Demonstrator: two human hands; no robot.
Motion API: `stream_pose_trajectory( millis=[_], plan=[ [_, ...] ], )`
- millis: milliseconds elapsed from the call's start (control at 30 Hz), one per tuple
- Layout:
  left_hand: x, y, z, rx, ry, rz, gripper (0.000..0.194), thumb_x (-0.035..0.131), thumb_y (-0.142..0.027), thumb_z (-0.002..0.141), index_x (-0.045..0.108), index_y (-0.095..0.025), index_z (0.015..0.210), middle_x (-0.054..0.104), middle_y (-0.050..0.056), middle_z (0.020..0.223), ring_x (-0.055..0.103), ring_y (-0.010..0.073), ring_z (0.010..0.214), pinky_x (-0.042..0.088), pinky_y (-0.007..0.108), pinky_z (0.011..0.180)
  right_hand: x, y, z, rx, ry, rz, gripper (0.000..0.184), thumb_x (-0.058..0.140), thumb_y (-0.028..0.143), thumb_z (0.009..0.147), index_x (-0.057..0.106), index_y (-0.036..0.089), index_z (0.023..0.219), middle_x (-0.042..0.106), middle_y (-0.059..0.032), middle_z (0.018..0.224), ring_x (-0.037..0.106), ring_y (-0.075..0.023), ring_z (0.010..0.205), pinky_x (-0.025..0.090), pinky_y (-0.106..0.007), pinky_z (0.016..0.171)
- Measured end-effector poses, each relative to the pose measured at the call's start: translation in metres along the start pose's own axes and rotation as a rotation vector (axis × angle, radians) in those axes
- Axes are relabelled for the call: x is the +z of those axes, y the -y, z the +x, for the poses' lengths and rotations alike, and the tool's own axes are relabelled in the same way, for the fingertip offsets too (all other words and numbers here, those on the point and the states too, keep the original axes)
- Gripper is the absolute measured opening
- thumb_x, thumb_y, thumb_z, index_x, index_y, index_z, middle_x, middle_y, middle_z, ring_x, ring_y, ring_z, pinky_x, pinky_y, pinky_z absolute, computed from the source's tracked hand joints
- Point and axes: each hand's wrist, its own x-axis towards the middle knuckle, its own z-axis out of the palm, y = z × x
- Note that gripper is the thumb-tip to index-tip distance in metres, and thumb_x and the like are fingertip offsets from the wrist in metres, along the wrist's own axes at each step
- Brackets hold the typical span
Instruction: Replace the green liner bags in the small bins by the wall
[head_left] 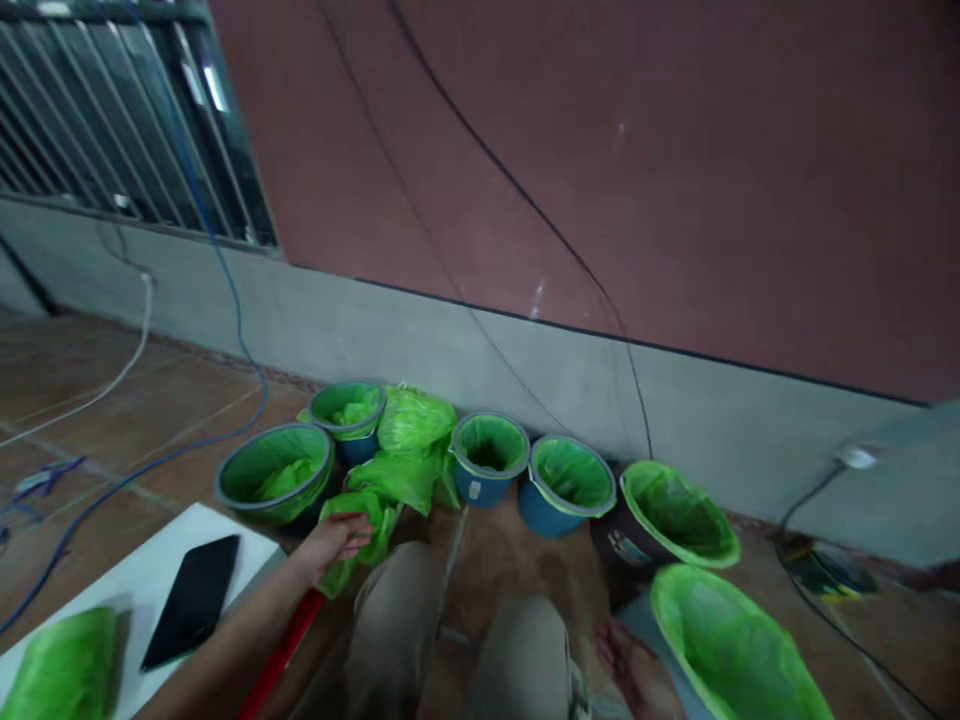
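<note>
My left hand (339, 543) is stretched forward with its fingers extended, over a crumpled bright green plastic bag (379, 505). Nothing shows in its palm. Low at the right, my right hand (636, 664) is beside a grey bucket (646, 622) with a green bag liner (750, 650) folded over its rim. Its fingers look loosely extended, a little blurred. More green-lined buckets stand in a row by the wall: two blue ones (484, 490) (551, 510), and a dark one (626, 540) to their right. Two others (274, 470) (349, 410) stand at the left, with loose green plastic inside.
A white surface (199, 525) at my left bears a black phone (193, 600) and a green roll (67, 660). A red bar (281, 655) runs under my left forearm. Blue cable (187, 445) crosses the tiled floor. A wire coil (825, 570) lies at the right.
</note>
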Motion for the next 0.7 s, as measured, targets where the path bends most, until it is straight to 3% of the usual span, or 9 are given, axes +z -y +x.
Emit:
stream_pose_trajectory(
  millis=[100, 200, 367, 533, 700],
  plan=[
    [-0.032, 0.012, 0.005, 0.000, -0.037, -0.090, 0.044, 0.077, -0.037, 0.063, 0.063, -0.014, 0.098, 0.071, 0.014, 0.104, 0.069, 0.0229, 0.090, 0.052, 0.027, 0.068, 0.067, 0.048, 0.002, 0.022, 0.087, 0.071, 0.033, 0.077, 0.040, 0.059, 0.067, 0.025, 0.087, 0.074, -0.0054, 0.086, 0.072, -0.0191, 0.074, 0.059, -0.028, 0.066],
    [-0.060, 0.018, 0.013, 0.011, -0.073, -0.195, 0.045, 0.079, -0.034, 0.061, 0.063, -0.013, 0.098, 0.072, 0.011, 0.097, 0.069, 0.0195, 0.080, 0.051, 0.025, 0.064, 0.151, 0.085, -0.003, 0.022, 0.240, 0.001, 0.036, 0.079, 0.036, 0.062, 0.068, 0.021, 0.093, 0.074, -0.0066, 0.088, 0.069, -0.0151, 0.070, 0.056, -0.024, 0.063],
    [-0.099, 0.010, 0.038, 0.026, -0.122, -0.296, 0.042, 0.078, -0.029, 0.065, 0.063, -0.013, 0.100, 0.072, 0.009, 0.089, 0.066, 0.0146, 0.070, 0.051, 0.024, 0.062, 0.287, 0.105, -0.006, -0.030, 0.493, -0.276, 0.027, 0.073, 0.034, 0.073, 0.068, 0.017, 0.093, 0.071, -0.0032, 0.078, 0.063, -0.0097, 0.060, 0.050, -0.020, 0.055],
    [-0.132, -0.041, 0.095, 0.133, -0.198, -0.211, 0.037, 0.078, -0.030, 0.064, 0.064, -0.014, 0.095, 0.072, 0.006, 0.085, 0.066, 0.0148, 0.071, 0.049, 0.023, 0.062, 0.404, 0.104, 0.011, -0.015, 0.606, -0.441, 0.006, 0.062, 0.019, 0.080, 0.064, 0.017, 0.086, 0.065, 0.0016, 0.065, 0.056, -0.0085, 0.052, 0.042, -0.017, 0.046],
    [-0.167, -0.104, 0.185, 0.360, -0.381, 0.168, 0.028, 0.071, -0.034, 0.066, 0.067, -0.013, 0.085, 0.073, 0.009, 0.079, 0.067, 0.0233, 0.080, 0.049, 0.028, 0.069, 0.513, 0.102, 0.049, -0.010, 0.616, -0.421, 0.009, 0.056, 0.010, 0.083, 0.059, 0.018, 0.082, 0.060, 0.0037, 0.061, 0.053, -0.0082, 0.050, 0.041, -0.017, 0.046]
  ],
)
